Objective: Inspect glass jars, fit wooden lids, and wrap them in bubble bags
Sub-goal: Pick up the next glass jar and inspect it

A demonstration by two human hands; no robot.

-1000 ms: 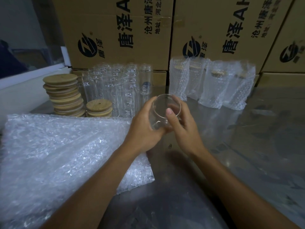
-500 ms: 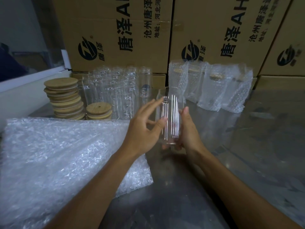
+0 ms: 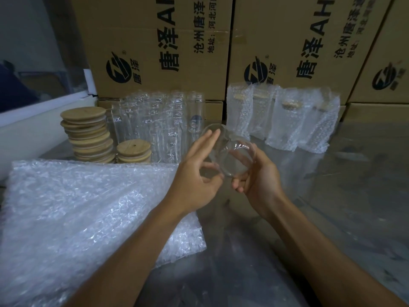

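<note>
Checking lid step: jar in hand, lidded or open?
Open. The glass jar, tipped in the right hand, shows a bare round end; lids sit stacked on the table.

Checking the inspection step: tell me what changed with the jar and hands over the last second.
The glass jar went from tilted to upright half a second ago, then tipped over again, one round end now facing the camera. The right hand keeps holding it; the left hand has loosened, fingers straight along the glass. Wooden lids, bubble bags and wrapped jars stayed put.
</note>
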